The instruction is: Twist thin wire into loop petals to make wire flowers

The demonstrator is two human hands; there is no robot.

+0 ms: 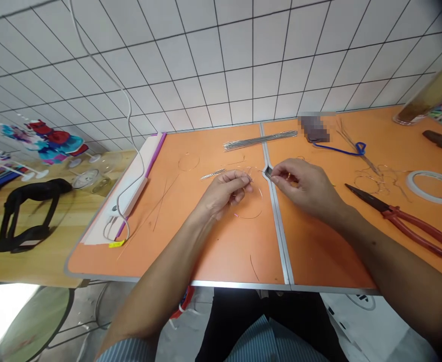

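Copper wire loop clamped in the left grip

The left hand has its fingers closed on the thin round loop, whose arc hangs below the palm over the orange laminate worktop. Just beside it, the right hand pinches a small copper piece between its fingertips.

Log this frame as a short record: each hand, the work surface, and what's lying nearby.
Left hand: holds a thin copper wire loop
Right hand: fingertips pinch a thin wire, barely visible
Surface: orange folding table with a metal centre seam
Nearby: bundle of metal rods; red-handled pliers; tape roll; blue cord; loose wire scraps
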